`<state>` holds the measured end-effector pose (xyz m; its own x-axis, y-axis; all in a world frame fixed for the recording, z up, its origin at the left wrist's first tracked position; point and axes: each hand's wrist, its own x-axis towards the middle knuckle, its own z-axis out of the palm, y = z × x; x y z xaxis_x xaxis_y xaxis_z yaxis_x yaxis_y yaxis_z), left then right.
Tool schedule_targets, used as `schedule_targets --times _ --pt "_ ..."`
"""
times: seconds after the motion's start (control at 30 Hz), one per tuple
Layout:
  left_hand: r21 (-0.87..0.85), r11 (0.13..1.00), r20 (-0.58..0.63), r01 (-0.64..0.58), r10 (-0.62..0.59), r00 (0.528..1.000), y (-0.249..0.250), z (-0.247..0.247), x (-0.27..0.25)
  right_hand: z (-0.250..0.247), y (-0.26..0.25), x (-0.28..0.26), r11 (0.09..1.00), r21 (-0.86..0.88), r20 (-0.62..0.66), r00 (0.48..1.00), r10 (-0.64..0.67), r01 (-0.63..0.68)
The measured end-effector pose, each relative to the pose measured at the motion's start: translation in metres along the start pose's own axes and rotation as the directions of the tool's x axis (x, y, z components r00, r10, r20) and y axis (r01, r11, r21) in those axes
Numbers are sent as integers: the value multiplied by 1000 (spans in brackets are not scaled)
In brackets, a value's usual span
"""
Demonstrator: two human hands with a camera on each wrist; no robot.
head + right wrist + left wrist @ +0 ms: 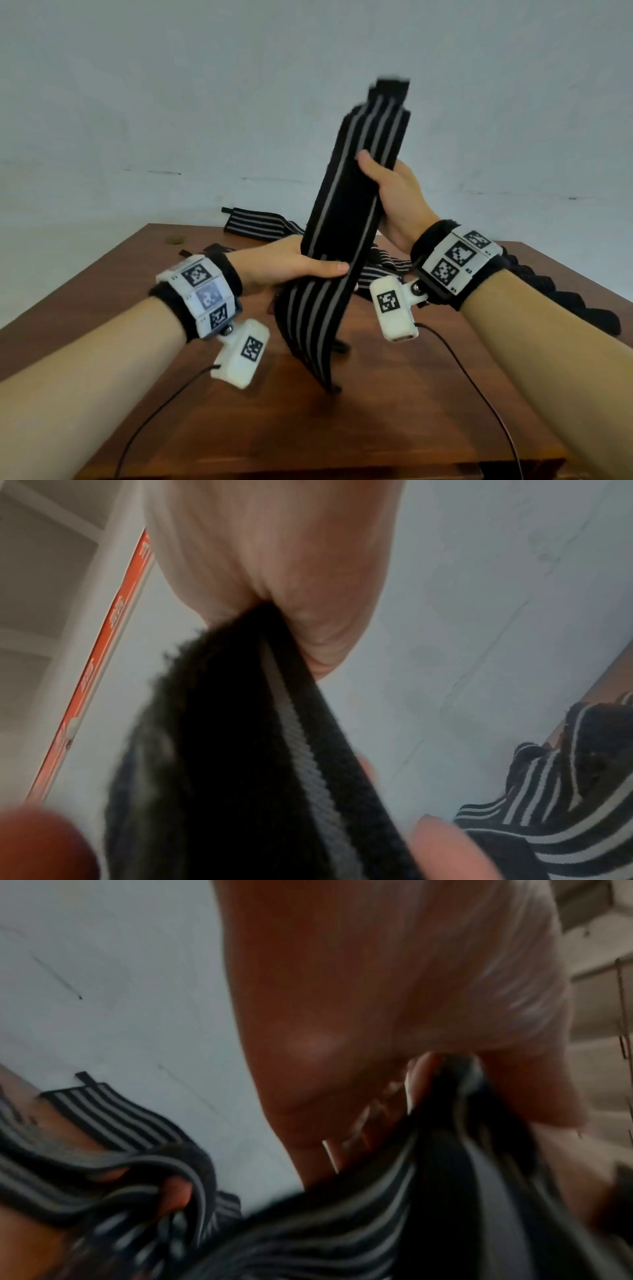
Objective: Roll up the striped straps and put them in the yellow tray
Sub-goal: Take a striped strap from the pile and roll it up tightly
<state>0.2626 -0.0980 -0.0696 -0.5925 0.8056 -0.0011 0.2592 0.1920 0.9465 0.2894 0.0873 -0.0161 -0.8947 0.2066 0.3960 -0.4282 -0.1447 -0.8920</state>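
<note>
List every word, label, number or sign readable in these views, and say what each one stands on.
No text can be read as words.
Left wristband: black-and-white square code markers, with tiny characters beside them too small to read.
Right wristband: the same markers, tiny characters unreadable.
Wrist camera housings: one code marker each, no words.
Orange strip in the right wrist view: white marks, too blurred to read.
Held striped strap: stripes only.

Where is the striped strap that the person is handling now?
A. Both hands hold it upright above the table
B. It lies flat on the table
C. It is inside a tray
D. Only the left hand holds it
A: the left hand and the right hand both grip the striped strap, which stands raised over the wooden table.
</note>
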Motion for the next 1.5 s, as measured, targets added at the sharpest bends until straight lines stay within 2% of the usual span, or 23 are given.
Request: schedule_targets --times 0.1,0.2,0.23,0.33,0.4,0.47,0.53,0.6,0.7,0.93,1.0,1.07,1.1,1.13,1.17,1.23,1.27,1.3,1.33,1.37,1.47,1.5 --pt "-121 992 -59 21 -29 998 -6 6 -1 -2 0 4 999 2 -2 999 36 -36" --pt "-286 958 -30 36 -46 998 -1 10 -3 -10 6 10 998 18 -73 996 60 -59" --pt "-269 962 -13 56 -61 998 -2 10 -5 -14 8 13 998 32 -103 993 59 -56" --pt "-72 985 91 157 -150 984 -12 12 -11 -27 12 20 999 35 -190 981 32 -26" --pt "-144 969 133 200 -181 974 -19 12 -15 -35 16 23 1000 20 -229 973 18 -14" --pt "-311 937 107 162 -135 985 -20 11 -14 -40 21 25 1000 10 -254 967 8 -6" --pt "-486 869 15 97 -102 995 -16 12 -9 -44 26 25 1000 -7 -251 968 10 -12" --pt "-607 791 -88 81 -167 982 -12 13 -3 -46 30 24 999 -30 -216 976 35 -42" --pt "-688 718 -109 102 -241 964 -9 13 0 -50 33 24 995 -57 -182 981 68 -79" --pt "-551 822 -30 143 -191 981 -22 26 -1 -64 41 20 989 -105 -195 977 85 -107" --pt "-478 857 -13 194 -228 974 -27 26 -2 -66 42 19 987 -124 -179 980 84 -107" --pt "-324 902 23 286 -295 955 -31 25 -2 -65 42 15 980 -165 -165 983 83 -110" --pt "-249 917 1 311 -321 947 -33 24 -2 -64 43 15 972 -211 -153 985 75 -107" --pt "-172 939 -92 298 -317 944 -34 23 1 -60 43 14 958 -272 -140 989 57 -94" --pt "-84 964 -243 250 -264 933 -34 19 5 -55 42 12 935 -348 -117 993 23 -63" --pt "57 996 -519 74 -34 854 -23 15 12 -40 41 7 813 -577 -4 996 -94 74" --pt "57 998 -564 -24 52 824 -14 13 14 -30 41 2 708 -687 96 987 -131 161" --pt "22 994 -566 -105 99 818 -5 12 18 -19 43 -4 605 -761 201 971 -126 236" --pt "-18 989 -559 -149 114 821 5 12 20 -7 45 -10 527 -798 288 953 -90 291" --pt "-31 989 -561 -146 103 822 11 11 24 2 49 -16 487 -808 357 933 -40 331" --pt "-59 994 -611 -87 33 791 18 9 26 17 55 -30 445 -797 470 882 29 409" --pt "-117 988 -600 -102 12 800 16 7 26 16 54 -31 497 -771 471 882 26 398"
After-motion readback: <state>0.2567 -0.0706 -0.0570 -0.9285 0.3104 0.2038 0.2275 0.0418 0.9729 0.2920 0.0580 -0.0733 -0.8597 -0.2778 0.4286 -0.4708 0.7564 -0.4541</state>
